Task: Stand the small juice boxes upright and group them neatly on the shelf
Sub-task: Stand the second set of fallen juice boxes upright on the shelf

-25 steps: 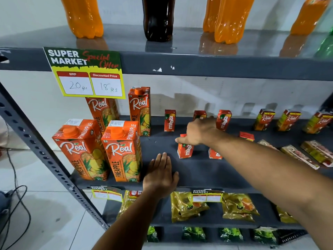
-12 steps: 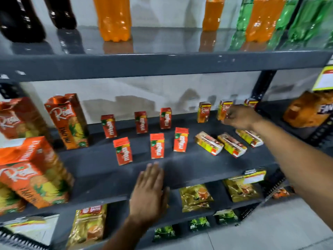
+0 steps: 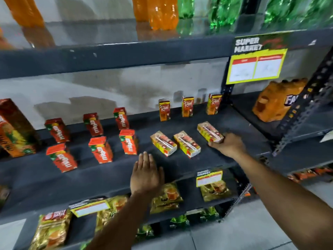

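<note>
Right hand (image 3: 227,143) gripping fallen juice box (image 3: 210,132), two more (image 3: 186,143) lying beside

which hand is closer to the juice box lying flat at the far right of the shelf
Right. The right hand is gripping that juice box at its near end. The left hand rests flat on the shelf edge, well to its left.

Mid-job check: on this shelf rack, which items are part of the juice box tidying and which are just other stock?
Job:
three yellow boxes lying flat
three yellow boxes upright at the back
six red boxes upright
right hand, gripping the rightmost flat box
left hand, flat on the shelf

Other stock:
large cartons
bottles above
snack packets below
price signs
</note>
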`<move>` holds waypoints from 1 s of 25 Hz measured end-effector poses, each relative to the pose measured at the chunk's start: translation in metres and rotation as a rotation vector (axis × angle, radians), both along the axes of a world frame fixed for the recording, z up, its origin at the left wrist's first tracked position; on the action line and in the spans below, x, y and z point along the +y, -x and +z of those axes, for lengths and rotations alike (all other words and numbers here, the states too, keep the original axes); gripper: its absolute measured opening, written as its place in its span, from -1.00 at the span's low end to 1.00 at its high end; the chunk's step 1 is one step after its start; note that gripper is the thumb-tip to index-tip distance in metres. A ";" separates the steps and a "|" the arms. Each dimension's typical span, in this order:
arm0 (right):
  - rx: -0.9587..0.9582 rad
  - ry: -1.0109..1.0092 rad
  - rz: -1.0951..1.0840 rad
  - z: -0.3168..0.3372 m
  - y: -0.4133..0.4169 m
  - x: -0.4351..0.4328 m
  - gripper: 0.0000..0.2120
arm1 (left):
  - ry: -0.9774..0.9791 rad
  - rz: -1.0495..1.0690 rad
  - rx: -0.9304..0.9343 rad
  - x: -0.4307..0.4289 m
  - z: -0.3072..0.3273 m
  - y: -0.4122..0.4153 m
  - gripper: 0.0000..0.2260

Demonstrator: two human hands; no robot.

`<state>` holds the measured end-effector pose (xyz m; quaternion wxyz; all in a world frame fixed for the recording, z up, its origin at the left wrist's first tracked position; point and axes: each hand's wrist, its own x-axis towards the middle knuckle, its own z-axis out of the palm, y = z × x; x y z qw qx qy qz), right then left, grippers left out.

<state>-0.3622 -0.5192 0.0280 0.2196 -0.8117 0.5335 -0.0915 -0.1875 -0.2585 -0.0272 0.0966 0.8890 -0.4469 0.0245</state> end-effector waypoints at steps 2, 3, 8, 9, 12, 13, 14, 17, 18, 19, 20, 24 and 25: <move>-0.025 0.039 0.009 -0.003 0.004 -0.004 -0.65 | -0.035 0.014 0.013 -0.003 0.001 0.000 -0.40; -0.063 0.055 0.007 0.000 0.006 -0.010 -0.67 | -0.047 0.015 0.014 -0.004 0.002 0.000 -0.40; -0.057 0.264 0.401 0.054 0.003 -0.056 -0.56 | -0.079 0.015 0.030 -0.003 0.003 0.001 -0.40; 0.070 0.364 0.552 0.068 0.000 -0.062 -0.56 | -0.074 0.018 0.036 -0.003 0.002 0.001 -0.40; 0.380 0.631 0.912 0.094 -0.016 -0.072 -0.54 | -0.061 0.029 0.031 -0.004 0.002 0.001 -0.40; 0.429 0.650 0.992 0.100 -0.022 -0.073 -0.59 | -0.064 0.027 0.030 -0.004 0.002 0.001 -0.40; 0.498 0.669 1.068 0.105 -0.027 -0.073 -0.63 | -0.068 0.025 0.028 -0.005 0.003 0.002 -0.40; 0.678 0.838 1.236 0.111 -0.040 -0.073 -0.61 | -0.068 0.030 0.022 -0.004 0.004 0.004 -0.40; 0.686 0.892 1.243 0.110 -0.041 -0.075 -0.56 | -0.064 0.034 0.021 -0.004 0.005 0.005 -0.40; 0.703 0.910 1.248 0.109 -0.041 -0.076 -0.50 | -0.060 0.039 0.020 -0.004 0.005 0.005 -0.40; 0.734 0.929 1.264 0.109 -0.041 -0.080 -0.47 | -0.059 0.041 0.018 -0.004 0.006 0.005 -0.40; 0.699 0.863 1.246 0.113 -0.040 -0.086 -0.47 | -0.063 0.038 0.007 -0.004 0.006 0.006 -0.40; 0.630 0.794 1.232 0.112 -0.040 -0.087 -0.47 | -0.064 0.039 0.005 -0.004 0.006 0.006 -0.40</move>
